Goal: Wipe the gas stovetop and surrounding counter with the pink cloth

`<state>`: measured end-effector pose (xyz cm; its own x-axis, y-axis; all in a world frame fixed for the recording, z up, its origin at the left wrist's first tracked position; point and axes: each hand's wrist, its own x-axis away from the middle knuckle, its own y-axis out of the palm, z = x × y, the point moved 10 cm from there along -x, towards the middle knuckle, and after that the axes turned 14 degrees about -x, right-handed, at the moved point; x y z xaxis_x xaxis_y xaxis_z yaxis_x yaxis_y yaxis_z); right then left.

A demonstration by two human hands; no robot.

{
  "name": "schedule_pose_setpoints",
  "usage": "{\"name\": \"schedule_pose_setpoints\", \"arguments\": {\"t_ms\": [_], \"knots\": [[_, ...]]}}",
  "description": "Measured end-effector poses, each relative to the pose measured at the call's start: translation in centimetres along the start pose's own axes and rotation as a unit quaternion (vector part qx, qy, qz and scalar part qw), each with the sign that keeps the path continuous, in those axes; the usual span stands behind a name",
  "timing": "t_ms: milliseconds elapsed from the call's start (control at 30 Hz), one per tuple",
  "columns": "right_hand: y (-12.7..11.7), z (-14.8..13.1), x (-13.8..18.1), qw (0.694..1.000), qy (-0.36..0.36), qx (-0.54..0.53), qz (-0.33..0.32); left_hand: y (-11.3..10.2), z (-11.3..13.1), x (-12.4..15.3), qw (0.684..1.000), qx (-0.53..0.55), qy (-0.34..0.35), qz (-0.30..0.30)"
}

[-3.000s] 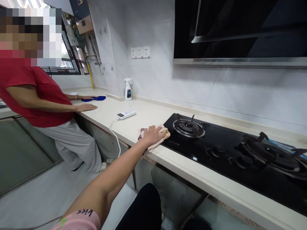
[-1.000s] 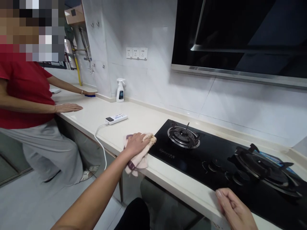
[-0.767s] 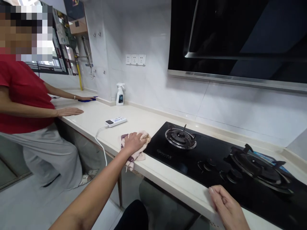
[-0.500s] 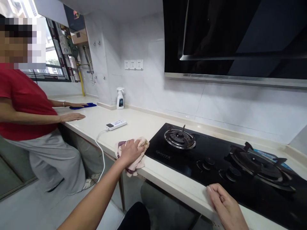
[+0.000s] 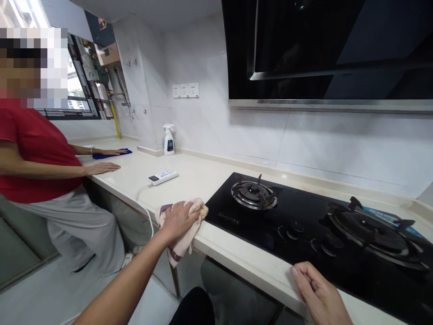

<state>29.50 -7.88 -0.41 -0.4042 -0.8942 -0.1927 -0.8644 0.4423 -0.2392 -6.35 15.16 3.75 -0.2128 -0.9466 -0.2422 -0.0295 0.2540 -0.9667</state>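
Firmly, the left hand (image 5: pixel 177 220) clamps a pink cloth (image 5: pixel 181 248) just left of the hob (image 5: pixel 257 225), its tail draping over the counter (image 5: pixel 203 174) edge; the right hand (image 5: pixel 320 295) rests empty, fingers loosely curled, before the hob.

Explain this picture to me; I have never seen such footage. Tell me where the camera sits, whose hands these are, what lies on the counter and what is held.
There is no machine here: the camera is worn on a person's head and looks down at that person's own hands. The left hand grips a pinkish cloth at the front edge of the pale counter, beside a black gas hob. The right hand rests on the counter's edge and holds nothing. Farther along are a white power strip and a spray bottle. Another person in a red shirt leans there, one hand on a blue cloth.
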Motion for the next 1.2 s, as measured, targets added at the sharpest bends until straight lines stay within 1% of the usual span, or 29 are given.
{"name": "schedule_pose_setpoints", "arguments": {"t_ms": [267,400,533,667,867,933,1000,1067,1133,1200], "knots": [[0.0,0.3,-0.1,1.000,0.002,0.004,-0.002,0.9,-0.8,-6.4,1.000,-0.020,-0.019,-0.013],[-0.1,1.2,-0.7,1.000,0.010,-0.001,-0.023,1.0,-0.8,-8.2,0.999,-0.022,-0.044,-0.022],[0.2,1.7,-1.1,0.998,0.019,-0.001,-0.053,0.8,-0.3,-7.7,0.998,-0.022,-0.047,-0.026],[0.0,1.0,-1.0,0.999,-0.002,0.000,-0.038,0.5,0.1,-5.8,0.999,-0.027,-0.039,-0.023],[0.2,1.6,-1.0,0.997,0.009,0.059,-0.043,0.1,0.4,-2.2,1.000,-0.020,-0.017,-0.013],[0.1,1.4,-0.9,0.997,0.002,0.074,-0.027,0.2,0.4,-1.5,1.000,-0.016,-0.011,-0.007],[0.1,1.2,-0.8,0.995,0.002,0.100,-0.008,0.3,0.3,-1.5,1.000,-0.010,-0.009,-0.008],[0.3,1.2,-0.8,0.990,0.013,0.139,0.002,0.5,0.4,-2.2,1.000,-0.002,-0.002,-0.016],[1.3,1.1,-0.9,0.985,0.014,0.169,-0.014,0.8,0.6,-3.4,1.000,0.004,0.012,-0.027],[2.6,0.5,-1.3,0.984,-0.013,0.173,-0.037,1.2,0.9,-4.9,0.999,0.004,0.022,-0.035]]}}
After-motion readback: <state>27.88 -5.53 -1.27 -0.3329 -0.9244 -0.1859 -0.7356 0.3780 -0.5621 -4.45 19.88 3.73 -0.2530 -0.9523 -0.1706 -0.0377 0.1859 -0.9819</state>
